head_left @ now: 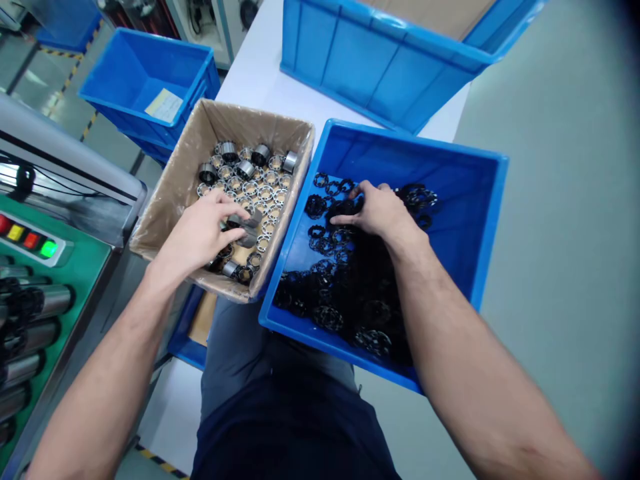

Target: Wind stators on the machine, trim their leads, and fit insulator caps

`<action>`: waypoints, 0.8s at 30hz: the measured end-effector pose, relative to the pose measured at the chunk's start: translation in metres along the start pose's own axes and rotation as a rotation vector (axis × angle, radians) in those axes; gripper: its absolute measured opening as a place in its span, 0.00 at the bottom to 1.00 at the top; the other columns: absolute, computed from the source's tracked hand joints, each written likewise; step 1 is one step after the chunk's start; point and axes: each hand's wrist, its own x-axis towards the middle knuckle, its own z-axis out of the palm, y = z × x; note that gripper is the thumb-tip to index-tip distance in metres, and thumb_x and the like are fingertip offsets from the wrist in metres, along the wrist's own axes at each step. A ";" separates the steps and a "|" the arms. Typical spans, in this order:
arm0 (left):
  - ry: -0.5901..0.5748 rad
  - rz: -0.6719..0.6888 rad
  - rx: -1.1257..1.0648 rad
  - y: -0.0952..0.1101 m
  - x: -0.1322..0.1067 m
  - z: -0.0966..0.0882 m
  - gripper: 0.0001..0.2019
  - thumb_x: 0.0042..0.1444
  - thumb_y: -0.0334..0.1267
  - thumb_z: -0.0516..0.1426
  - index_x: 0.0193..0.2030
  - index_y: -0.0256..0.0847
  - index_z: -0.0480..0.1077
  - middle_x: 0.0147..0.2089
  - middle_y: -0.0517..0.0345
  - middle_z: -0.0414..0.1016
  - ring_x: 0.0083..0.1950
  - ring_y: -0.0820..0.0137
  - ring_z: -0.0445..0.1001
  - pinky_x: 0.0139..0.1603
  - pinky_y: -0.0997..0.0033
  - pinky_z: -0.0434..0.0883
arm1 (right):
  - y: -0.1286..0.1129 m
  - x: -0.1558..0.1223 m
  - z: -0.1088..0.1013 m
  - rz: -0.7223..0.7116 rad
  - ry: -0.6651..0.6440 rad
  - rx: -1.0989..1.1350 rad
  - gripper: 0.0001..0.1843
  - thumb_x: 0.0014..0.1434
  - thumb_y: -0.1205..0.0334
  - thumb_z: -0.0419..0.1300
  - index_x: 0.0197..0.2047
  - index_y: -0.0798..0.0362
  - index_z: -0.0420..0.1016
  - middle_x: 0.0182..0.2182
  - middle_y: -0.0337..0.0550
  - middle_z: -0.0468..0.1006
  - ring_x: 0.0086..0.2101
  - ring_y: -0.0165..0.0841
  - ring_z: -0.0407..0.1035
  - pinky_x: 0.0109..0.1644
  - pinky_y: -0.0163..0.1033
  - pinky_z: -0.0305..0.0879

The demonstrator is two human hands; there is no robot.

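Note:
My left hand (203, 230) reaches into a plastic-lined cardboard box (165, 200) and its fingers are closed around a grey metal ring part (247, 233). Several similar silver metal rings (250, 177) lie packed in that box. My right hand (373, 210) rests palm down in a blue bin (480, 220), fingers curled onto a heap of black plastic rings (345, 280). Whether those fingers pinch a ring is hidden.
A large blue crate (380, 60) stands at the far end of the white table (260, 73). Another blue crate (145, 80) with a paper sheet sits on the floor at left. A green machine panel with coloured buttons (30, 237) is at my left.

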 end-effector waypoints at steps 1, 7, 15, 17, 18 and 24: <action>0.065 -0.024 -0.229 0.003 -0.005 0.000 0.11 0.66 0.44 0.71 0.53 0.45 0.86 0.60 0.47 0.84 0.60 0.52 0.84 0.67 0.49 0.81 | -0.002 0.000 0.001 -0.007 -0.009 0.006 0.41 0.58 0.48 0.91 0.67 0.52 0.83 0.63 0.66 0.81 0.53 0.57 0.83 0.66 0.60 0.79; 0.186 -0.310 -1.298 0.047 -0.017 0.019 0.18 0.58 0.34 0.74 0.50 0.44 0.74 0.65 0.50 0.87 0.57 0.62 0.90 0.48 0.70 0.84 | -0.007 0.001 -0.002 -0.115 -0.059 0.040 0.38 0.52 0.57 0.93 0.62 0.52 0.87 0.54 0.56 0.90 0.54 0.54 0.84 0.63 0.54 0.80; 0.101 -0.388 -1.584 0.067 -0.020 0.048 0.21 0.50 0.39 0.64 0.53 0.40 0.81 0.63 0.42 0.90 0.54 0.55 0.90 0.32 0.71 0.78 | 0.000 -0.002 -0.023 -0.161 -0.023 0.094 0.23 0.61 0.52 0.87 0.57 0.47 0.95 0.48 0.48 0.94 0.44 0.47 0.86 0.60 0.53 0.81; 0.160 -0.412 -1.578 0.065 -0.022 0.051 0.19 0.51 0.40 0.63 0.51 0.40 0.81 0.62 0.43 0.90 0.49 0.60 0.88 0.30 0.72 0.75 | -0.001 -0.002 -0.027 -0.133 0.004 0.109 0.23 0.56 0.54 0.89 0.52 0.48 0.96 0.46 0.48 0.94 0.45 0.49 0.86 0.58 0.53 0.80; 0.188 -0.419 -1.575 0.064 -0.023 0.051 0.18 0.53 0.40 0.63 0.50 0.40 0.81 0.61 0.43 0.90 0.47 0.62 0.87 0.29 0.73 0.74 | -0.002 -0.003 -0.029 -0.121 0.020 0.115 0.23 0.54 0.54 0.90 0.51 0.48 0.96 0.46 0.48 0.94 0.47 0.50 0.86 0.57 0.53 0.80; 0.184 -0.418 -1.557 0.064 -0.025 0.051 0.17 0.58 0.47 0.63 0.48 0.39 0.82 0.57 0.41 0.90 0.45 0.60 0.88 0.27 0.73 0.73 | -0.005 -0.010 -0.041 -0.072 0.050 0.153 0.20 0.59 0.52 0.86 0.52 0.48 0.95 0.47 0.50 0.94 0.44 0.49 0.86 0.54 0.53 0.80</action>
